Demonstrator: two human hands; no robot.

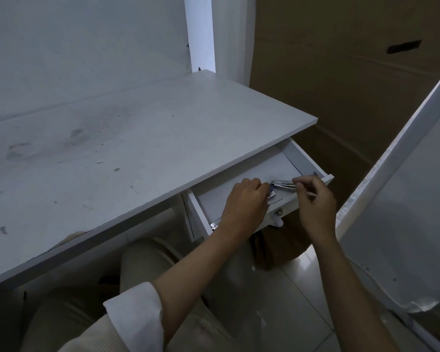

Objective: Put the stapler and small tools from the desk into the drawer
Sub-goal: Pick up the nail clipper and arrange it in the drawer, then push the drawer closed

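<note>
The white drawer (pixel 305 158) under the desk's right end is pulled out. Inside it lies a shiny metal stapler (pixel 282 184), and my right hand (pixel 315 199) pinches its right end with thumb and fingers. My left hand (pixel 247 199) is curled inside the drawer, just left of the stapler, over a small metal tool (pixel 272 195) with a blue part. Most of that tool is hidden under my fingers, so what it is stays unclear. The white desk top (pixel 112 148) carries no tools in view.
The drawer front has a small white knob (pixel 277 219) facing my lap. A large brown cardboard sheet (pixel 353 85) stands behind and right of the desk. A white panel (pixel 404 199) leans at the right. Glossy floor tiles (pixel 277 301) lie below, by my knees.
</note>
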